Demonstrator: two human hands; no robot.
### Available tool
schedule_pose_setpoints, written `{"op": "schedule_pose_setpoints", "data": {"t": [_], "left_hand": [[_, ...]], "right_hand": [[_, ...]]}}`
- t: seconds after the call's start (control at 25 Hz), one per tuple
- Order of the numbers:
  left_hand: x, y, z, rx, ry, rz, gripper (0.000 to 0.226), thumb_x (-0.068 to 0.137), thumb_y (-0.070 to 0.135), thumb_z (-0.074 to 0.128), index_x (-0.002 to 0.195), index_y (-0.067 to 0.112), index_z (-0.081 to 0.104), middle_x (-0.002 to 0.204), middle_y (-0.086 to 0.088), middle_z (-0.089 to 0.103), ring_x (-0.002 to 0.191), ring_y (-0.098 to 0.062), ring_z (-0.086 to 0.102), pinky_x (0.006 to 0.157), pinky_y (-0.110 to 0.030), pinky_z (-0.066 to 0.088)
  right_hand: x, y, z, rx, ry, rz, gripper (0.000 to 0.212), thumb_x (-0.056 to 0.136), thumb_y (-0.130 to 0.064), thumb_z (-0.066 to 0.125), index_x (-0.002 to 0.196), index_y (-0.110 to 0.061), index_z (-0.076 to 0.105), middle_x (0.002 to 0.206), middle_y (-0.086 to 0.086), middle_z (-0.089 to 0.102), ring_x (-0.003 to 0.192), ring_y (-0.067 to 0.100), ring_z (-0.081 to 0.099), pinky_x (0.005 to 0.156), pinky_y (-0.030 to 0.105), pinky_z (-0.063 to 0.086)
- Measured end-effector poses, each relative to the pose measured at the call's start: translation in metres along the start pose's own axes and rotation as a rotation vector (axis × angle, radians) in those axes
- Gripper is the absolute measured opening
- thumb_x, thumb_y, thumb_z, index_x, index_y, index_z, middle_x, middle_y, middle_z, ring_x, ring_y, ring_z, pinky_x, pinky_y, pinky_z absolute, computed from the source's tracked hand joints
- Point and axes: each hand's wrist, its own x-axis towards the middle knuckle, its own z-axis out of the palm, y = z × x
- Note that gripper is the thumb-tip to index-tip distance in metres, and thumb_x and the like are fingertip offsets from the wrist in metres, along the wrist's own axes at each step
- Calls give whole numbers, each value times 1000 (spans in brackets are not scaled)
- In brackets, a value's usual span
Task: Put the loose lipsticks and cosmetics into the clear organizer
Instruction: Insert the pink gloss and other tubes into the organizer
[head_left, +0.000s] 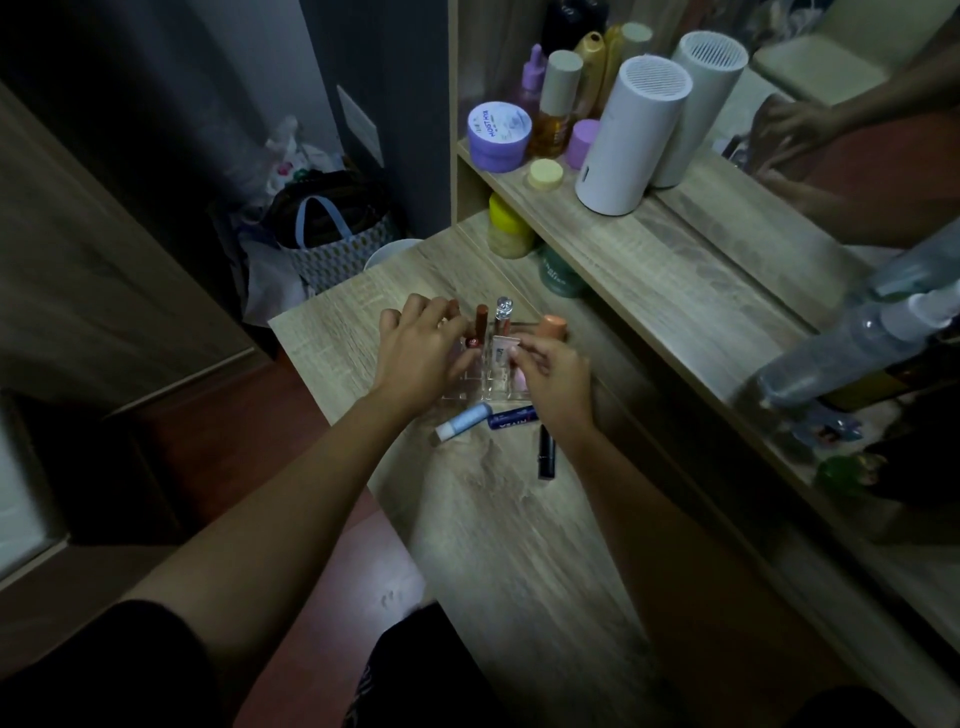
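The clear organizer (480, 387) stands on the wooden table (519, 545), partly hidden by both hands. Upright in it are a brown lipstick (481, 317), a clear-capped tube (503, 312) and a peach stick (551, 327). My left hand (421, 353) rests on the organizer's left side, fingers curled over it by a small red-topped item (472, 342). My right hand (553, 379) pinches a small pale tube (504, 351) above the organizer's cells. Loose on the table in front lie a light blue lip balm (464, 422), a dark blue Nivea stick (511, 419) and a black lipstick (546, 451).
A raised shelf (649, 249) on the right carries a purple jar (498, 136), bottles and a white cylinder (631, 137) against a mirror. A yellow-lidded jar (510, 226) and green jar (561, 273) sit under it. Bags (332, 228) lie on the floor at left.
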Motion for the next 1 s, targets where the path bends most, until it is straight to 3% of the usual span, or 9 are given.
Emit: {"op": "schedule_pose_setpoints", "data": {"t": [0.08,0.24,0.44,0.64,0.76,1.0], "left_hand": [[2,0,0,-2,-1,6,27,84,39,61,102,19,66,114,-5,62,107,-29,50,82,-43,34],[3,-1,-1,-15,-10,4,28,85,39,59,104,19,66,115,-4,61,108,-28,49,83,-43,33],[0,-3,-5,-36,-5,2,34,85,40,60,111,19,63,119,-4,60,109,-27,50,84,-42,33],[-37,-5,-2,-303,141,32,16,82,14,68,94,3,67,92,-17,65,87,-33,58,78,-35,42],[-66,1,15,-345,6,76,9,83,7,66,85,-1,68,81,-19,66,78,-32,62,71,-32,42],[-72,10,39,-283,-254,-101,17,90,13,52,92,0,63,93,-21,67,89,-34,59,76,-39,41]], "right_hand": [[0,0,2,-31,11,-28,19,90,-9,59,106,-7,67,102,10,71,74,-1,58,64,-2,46],[1,-5,5,-17,8,11,26,91,-10,57,116,-7,63,109,12,69,93,17,67,81,24,54],[-4,-9,1,-23,-19,23,36,89,-9,60,125,-6,55,112,12,69,97,16,66,83,21,52],[-31,8,-10,-225,-5,-154,18,89,-9,60,105,-6,66,97,11,70,83,7,58,80,25,54],[-46,20,-4,-488,-195,-189,19,92,-11,53,106,-8,65,107,11,69,97,18,61,91,30,48],[-47,13,11,-824,-367,-208,32,91,-9,47,122,-11,55,126,11,57,117,27,49,100,36,38]]}}
